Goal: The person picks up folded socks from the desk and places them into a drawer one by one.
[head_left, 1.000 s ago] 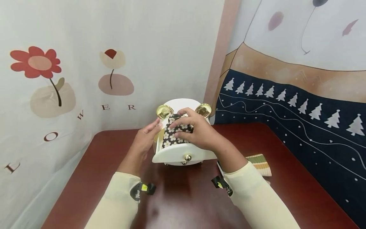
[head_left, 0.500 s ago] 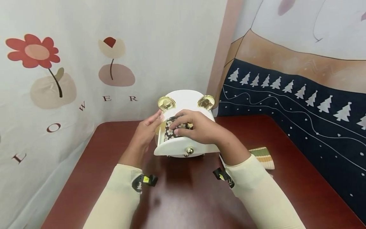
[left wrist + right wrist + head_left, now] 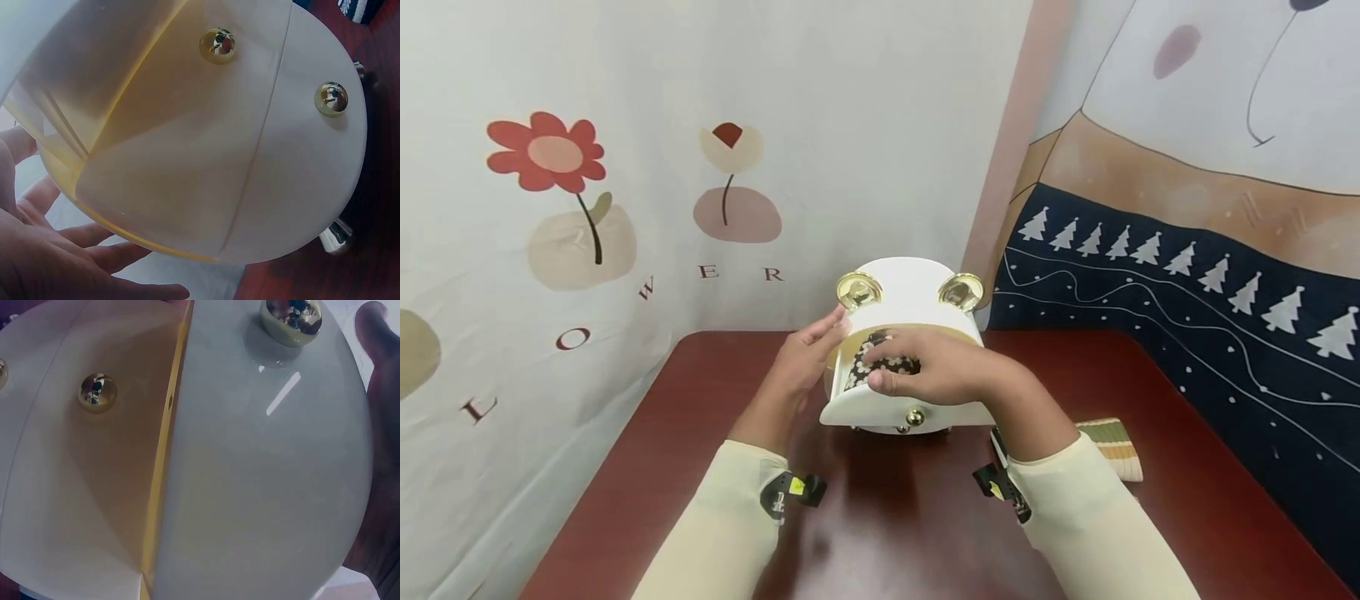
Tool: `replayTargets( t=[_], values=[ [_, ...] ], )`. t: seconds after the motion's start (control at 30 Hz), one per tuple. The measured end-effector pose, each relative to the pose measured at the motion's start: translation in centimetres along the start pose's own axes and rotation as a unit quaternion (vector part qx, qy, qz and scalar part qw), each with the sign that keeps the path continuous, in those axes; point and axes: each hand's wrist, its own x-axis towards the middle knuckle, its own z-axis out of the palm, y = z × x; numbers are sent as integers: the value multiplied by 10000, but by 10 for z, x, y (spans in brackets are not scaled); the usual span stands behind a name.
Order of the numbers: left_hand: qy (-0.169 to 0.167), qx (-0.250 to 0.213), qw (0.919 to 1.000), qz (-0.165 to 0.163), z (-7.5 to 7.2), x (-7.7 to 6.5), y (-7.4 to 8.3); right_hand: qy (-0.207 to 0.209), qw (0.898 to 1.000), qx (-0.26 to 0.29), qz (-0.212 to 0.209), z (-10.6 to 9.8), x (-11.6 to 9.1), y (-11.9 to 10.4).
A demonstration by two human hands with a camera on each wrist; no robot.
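A white round-fronted box (image 3: 910, 287) with two gold bell shapes on top stands on the table, its upper drawer (image 3: 857, 410) pulled out. Inside the drawer lies a black floral-print fabric item (image 3: 859, 372); its kind is unclear. My right hand (image 3: 951, 371) reaches over the drawer front, fingers extended on the fabric and thumb apart from them. Part of the fabric is hidden under that hand. My left hand (image 3: 796, 369) rests against the box's left side. Its fingers are spread and fairly straight in the left wrist view.
A green, yellow and cream striped fabric (image 3: 1112, 448) lies on the table at right, partly behind the right forearm. The dark red table (image 3: 880, 533) meets a flower-printed curtain (image 3: 880, 150) behind and a tree-patterned cloth (image 3: 1157, 275) at right.
The floral fabric sits lower in the drawer, and my right hand has come down with it. My left hand keeps its place on the box's side. The head view has shifted a little.
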Motion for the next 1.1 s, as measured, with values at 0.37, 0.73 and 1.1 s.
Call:
replayTargets(
  t=[0.37,0.73,1.1],
  values=[
    [199,113,9997,-52,-7,-5,2,-255,9991,299,145,-3,0,-1],
    [109,38,9999,97,5,-3,-4,-134,9878,1220,959,-11,-31,1],
    [169,117,9998,27,3,-5,0,56,9915,1122,656,-5,-21,0]
  ],
)
